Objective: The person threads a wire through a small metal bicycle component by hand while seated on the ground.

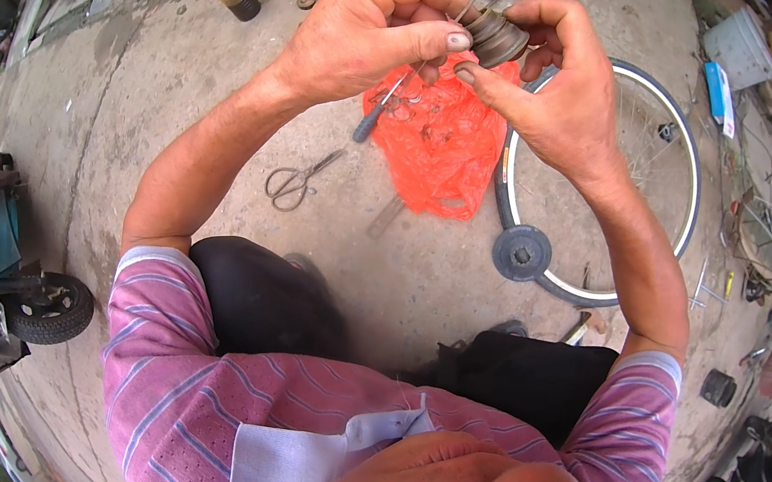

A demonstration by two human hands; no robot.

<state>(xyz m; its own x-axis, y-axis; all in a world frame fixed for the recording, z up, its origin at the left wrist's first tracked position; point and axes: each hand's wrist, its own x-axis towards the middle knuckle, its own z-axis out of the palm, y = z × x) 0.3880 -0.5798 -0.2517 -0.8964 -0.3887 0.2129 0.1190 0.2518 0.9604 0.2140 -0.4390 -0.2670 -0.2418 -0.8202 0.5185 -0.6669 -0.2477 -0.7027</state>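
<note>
Above crinkled red bag [447, 150]: left hand [360, 46], right hand [567, 99] pinching ridged metal cylinder [496, 40].

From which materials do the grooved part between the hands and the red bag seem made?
Grooved part: probably metal, dull and grimy, judging by its grey-brown colour and crisp ridges. Red bag: likely thin plastic film, slightly glossy, judging by its crinkles.
</note>
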